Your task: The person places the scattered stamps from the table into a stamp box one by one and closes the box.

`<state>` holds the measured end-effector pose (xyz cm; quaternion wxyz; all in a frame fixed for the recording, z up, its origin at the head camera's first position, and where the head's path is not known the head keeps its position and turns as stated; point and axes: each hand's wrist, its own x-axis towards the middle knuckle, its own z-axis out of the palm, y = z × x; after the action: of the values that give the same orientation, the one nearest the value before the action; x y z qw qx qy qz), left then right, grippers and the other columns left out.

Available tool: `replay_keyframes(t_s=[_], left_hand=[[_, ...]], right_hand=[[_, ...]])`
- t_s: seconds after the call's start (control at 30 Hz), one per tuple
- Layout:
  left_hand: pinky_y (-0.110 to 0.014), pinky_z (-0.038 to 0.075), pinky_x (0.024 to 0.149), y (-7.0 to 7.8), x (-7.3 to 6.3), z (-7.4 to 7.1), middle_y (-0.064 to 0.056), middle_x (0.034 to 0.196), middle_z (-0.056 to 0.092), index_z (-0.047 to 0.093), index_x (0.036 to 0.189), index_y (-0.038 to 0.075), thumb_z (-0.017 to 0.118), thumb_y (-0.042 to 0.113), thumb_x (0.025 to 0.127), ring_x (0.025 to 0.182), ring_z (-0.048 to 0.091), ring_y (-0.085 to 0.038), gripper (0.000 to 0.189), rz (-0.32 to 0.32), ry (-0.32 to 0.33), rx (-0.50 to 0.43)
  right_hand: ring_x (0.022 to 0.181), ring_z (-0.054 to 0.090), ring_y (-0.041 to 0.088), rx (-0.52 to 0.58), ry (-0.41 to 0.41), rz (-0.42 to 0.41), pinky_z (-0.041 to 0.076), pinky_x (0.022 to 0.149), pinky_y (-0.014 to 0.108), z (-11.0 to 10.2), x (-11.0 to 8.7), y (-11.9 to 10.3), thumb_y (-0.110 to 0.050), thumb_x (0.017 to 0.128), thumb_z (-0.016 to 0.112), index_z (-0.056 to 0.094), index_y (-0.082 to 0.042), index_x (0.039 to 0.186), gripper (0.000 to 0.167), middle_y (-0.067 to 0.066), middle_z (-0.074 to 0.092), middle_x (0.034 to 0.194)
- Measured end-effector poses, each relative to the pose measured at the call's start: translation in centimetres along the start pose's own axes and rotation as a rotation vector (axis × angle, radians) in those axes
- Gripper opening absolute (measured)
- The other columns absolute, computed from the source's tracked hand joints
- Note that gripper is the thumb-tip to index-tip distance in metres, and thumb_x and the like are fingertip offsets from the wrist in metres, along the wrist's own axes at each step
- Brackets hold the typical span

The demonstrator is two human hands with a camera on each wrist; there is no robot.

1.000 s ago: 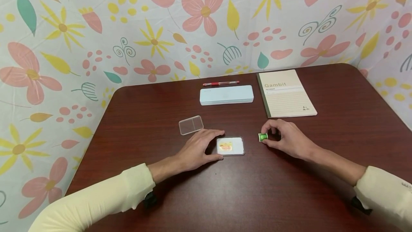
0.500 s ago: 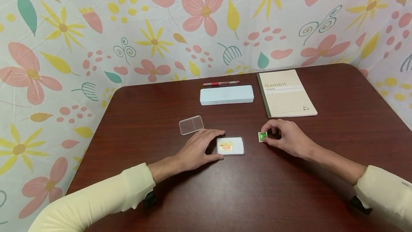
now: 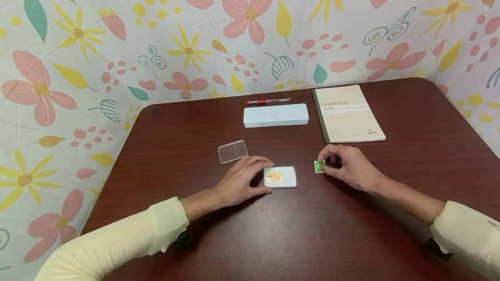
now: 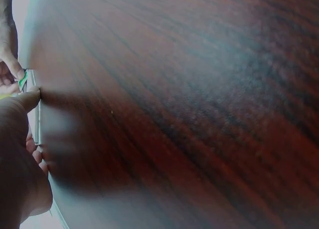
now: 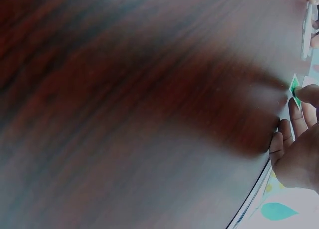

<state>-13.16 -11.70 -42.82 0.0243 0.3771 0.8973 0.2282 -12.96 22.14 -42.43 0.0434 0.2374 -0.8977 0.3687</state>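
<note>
In the head view my left hand (image 3: 241, 180) holds the left end of a shallow clear plastic case (image 3: 290, 177), thumb on the near edge and fingers on the far edge. A white insert with a small yellow and red stamp (image 3: 274, 178) lies inside the case. To its right, my right hand (image 3: 351, 167) pinches a small green stamp with a white border (image 3: 318, 167) by its right side, between thumb and index finger. The green stamp (image 5: 294, 84) also shows at the right edge of the right wrist view, its face partly covered by the thumb.
A clear plastic lid (image 3: 232, 151) lies just behind my left hand. Farther back are a pale blue pencil case (image 3: 275, 115), a red pen (image 3: 269, 101) and a notebook (image 3: 349, 114). A flowered cloth (image 3: 195, 34) hangs behind the dark wooden table (image 3: 281, 237).
The green stamp has turned slightly in my right fingers, so more of its face shows. My left hand and the case have stayed in place.
</note>
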Motion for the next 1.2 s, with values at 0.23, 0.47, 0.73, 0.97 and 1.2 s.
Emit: replay_keyframes(t_s=[0.23,0.47,0.73,0.97,1.2], left_hand=[[-0.046,0.044,0.110,0.0,0.0,0.0,-0.002,0.140,0.060,0.064,0.145,0.015,0.089,0.038,0.089,0.132,0.054,-0.022,0.066,-0.021,-0.007,-0.015],[-0.046,0.043,0.111,0.0,0.0,0.0,-0.003,0.140,0.060,0.064,0.146,0.015,0.090,0.037,0.089,0.132,0.054,-0.022,0.066,-0.029,-0.013,-0.025],[-0.047,0.043,0.111,0.0,0.1,-0.1,-0.003,0.140,0.060,0.065,0.145,0.015,0.090,0.037,0.088,0.132,0.054,-0.023,0.066,-0.040,-0.020,-0.041],[-0.047,0.043,0.111,0.0,0.1,-0.1,-0.002,0.140,0.061,0.065,0.145,0.016,0.090,0.038,0.088,0.129,0.054,-0.023,0.065,-0.041,-0.018,-0.029],[-0.047,0.042,0.111,-0.1,0.2,-0.2,-0.003,0.140,0.061,0.065,0.144,0.016,0.090,0.038,0.088,0.129,0.054,-0.023,0.065,-0.040,-0.021,-0.032]], right_hand=[[0.076,0.053,0.015,0.015,0.002,0.010,0.042,0.064,0.021,0.1,0.0,0.0,0.003,0.085,0.086,0.071,-0.016,0.098,0.028,-0.009,0.059,0.082],[0.074,0.054,0.016,0.018,-0.007,0.024,0.043,0.062,0.023,0.2,0.2,-0.1,0.005,0.085,0.085,0.072,-0.017,0.097,0.028,-0.008,0.059,0.079],[0.072,0.056,0.013,0.037,-0.015,-0.012,0.046,0.062,0.023,0.2,0.8,-0.8,0.006,0.085,0.084,0.072,-0.017,0.096,0.029,-0.010,0.062,0.080],[0.074,0.060,0.011,0.052,-0.050,-0.006,0.050,0.067,0.027,-0.3,2.0,-1.8,0.005,0.090,0.081,0.071,-0.018,0.094,0.025,-0.008,0.068,0.081],[0.085,0.067,0.010,0.033,-0.054,-0.013,0.052,0.077,0.032,-0.1,2.8,-2.8,-0.002,0.092,0.082,0.070,-0.020,0.094,0.022,-0.010,0.073,0.088]])
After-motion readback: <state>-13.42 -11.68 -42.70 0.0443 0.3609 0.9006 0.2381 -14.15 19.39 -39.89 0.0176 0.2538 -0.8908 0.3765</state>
